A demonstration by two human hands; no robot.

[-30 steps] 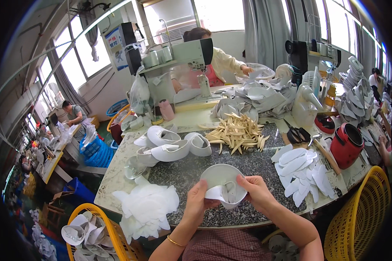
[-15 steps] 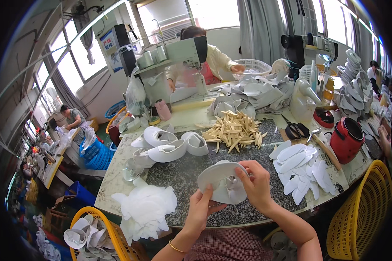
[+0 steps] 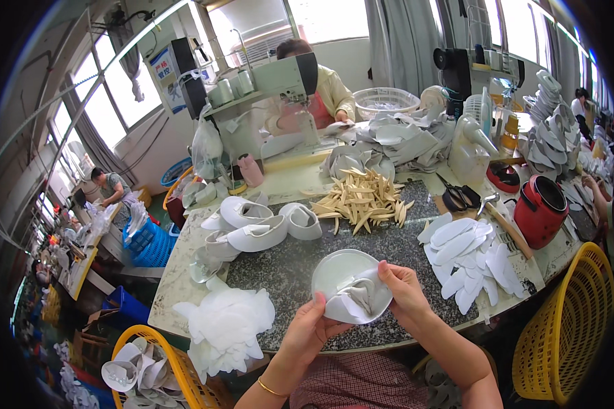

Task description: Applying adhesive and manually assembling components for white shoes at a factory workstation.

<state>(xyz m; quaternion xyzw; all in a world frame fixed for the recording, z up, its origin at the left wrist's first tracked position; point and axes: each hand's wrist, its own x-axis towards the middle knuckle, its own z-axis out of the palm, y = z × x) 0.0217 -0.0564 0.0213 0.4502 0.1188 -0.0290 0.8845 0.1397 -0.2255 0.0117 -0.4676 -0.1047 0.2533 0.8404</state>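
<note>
The white shoe upper point(image 3: 351, 290) I hold above the counter point(image 3: 286, 266), so both hands can work it. Left hand point(image 3: 314, 327) fingers grip its near edge; right hand point(image 3: 402, 293) fingers pinch its far side.

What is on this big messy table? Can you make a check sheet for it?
Surface: speckled grey stone table, crowded.
Job's things: white shoe piece held over the table's near edge.
Clutter: finished white shoe uppers, pile of tan wooden slivers, flat white insole cutouts, white fluffy sheets, black scissors, red pot.
Hands: left hand and right hand both grip the shoe piece.
Cables: nothing seen on the table.
Surroundings: yellow baskets, sewing machine with a person behind it, other workers at tables to the left.
</note>
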